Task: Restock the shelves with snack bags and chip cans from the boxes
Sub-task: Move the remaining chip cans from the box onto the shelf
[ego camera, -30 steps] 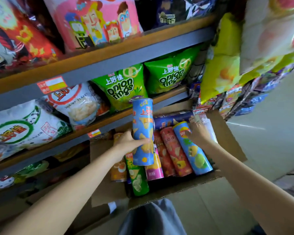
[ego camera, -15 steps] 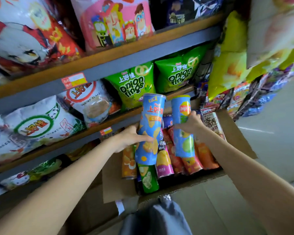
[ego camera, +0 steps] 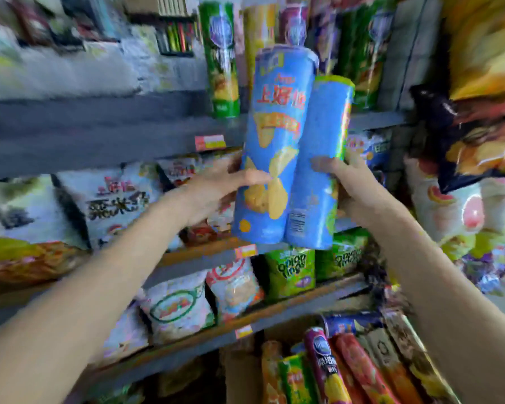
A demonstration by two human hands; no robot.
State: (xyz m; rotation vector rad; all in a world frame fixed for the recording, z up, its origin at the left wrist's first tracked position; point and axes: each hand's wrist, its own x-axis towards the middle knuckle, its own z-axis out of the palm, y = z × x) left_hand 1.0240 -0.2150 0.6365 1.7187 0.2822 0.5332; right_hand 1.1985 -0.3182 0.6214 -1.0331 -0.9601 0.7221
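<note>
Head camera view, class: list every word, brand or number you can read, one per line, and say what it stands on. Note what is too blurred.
"Onion rings": green bag on the lower shelf.
"Onion rings", blurred: second green bag beside it.
Red Chinese characters, blurred: taller blue can in the left hand.
Barcode, digits unreadable: shorter blue can in the right hand.
Shelf price tags: unreadable.
</note>
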